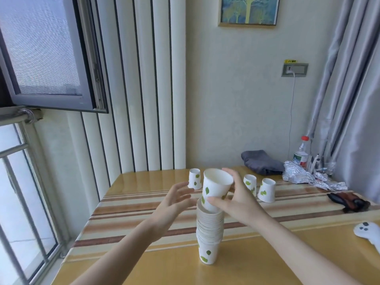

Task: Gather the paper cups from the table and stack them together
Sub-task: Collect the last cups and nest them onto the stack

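A tall stack of white paper cups with green leaves stands upright on the table, near its front. My right hand grips one more cup, mouth up and tilted, its base sunk into the top of the stack. My left hand hovers just left of the stack's top, fingers spread, holding nothing. Three loose cups stand upside down farther back: one on the left, two on the right.
At the back right lie a grey cloth, crumpled foil and a plastic bottle. A dark brown object and a white controller sit by the right edge. A window is on the left.
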### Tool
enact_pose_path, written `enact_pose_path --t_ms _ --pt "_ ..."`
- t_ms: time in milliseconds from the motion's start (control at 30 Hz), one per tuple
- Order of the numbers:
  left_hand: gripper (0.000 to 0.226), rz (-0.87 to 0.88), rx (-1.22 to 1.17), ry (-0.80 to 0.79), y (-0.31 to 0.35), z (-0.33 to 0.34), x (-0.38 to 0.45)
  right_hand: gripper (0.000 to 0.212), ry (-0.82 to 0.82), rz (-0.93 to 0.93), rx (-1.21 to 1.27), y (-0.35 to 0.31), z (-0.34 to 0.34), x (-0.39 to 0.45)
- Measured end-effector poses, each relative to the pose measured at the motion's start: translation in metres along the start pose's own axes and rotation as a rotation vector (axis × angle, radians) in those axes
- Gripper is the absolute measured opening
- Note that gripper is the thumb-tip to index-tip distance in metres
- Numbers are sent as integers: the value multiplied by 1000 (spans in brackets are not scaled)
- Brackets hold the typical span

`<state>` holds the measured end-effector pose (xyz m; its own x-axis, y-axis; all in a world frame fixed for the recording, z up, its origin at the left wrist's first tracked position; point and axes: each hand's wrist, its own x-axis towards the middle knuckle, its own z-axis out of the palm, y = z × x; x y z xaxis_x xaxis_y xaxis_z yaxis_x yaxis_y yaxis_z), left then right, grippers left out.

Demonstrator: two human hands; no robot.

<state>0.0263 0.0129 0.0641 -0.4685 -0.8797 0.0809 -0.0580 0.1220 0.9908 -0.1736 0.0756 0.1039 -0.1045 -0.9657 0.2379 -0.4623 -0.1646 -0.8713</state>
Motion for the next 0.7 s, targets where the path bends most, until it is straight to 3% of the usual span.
enact_pose_path --t_ms 100,133,267,367,533,700 --pt "59 -27 -64 86 -5 -12 14 107 -86 49 -55 12 1 -5" --pt "55 -40 -68 110 -6 -15 22 105 -82 71 -35 14 -2 -3" --pt "45 -112 48 207 -9 -27 76 66 42 181 76 28 -20 38" --pt "44 -147 166 261 -12 -30 124 51 95 232 -46 54 -31 85" --pt "54 -179 468 206 -32 -31 216 51 32 249 -356 110 -38 175" --pt "74 -147 1026 124 -63 -28 274 65 -141 210 -641 139 -24 241"
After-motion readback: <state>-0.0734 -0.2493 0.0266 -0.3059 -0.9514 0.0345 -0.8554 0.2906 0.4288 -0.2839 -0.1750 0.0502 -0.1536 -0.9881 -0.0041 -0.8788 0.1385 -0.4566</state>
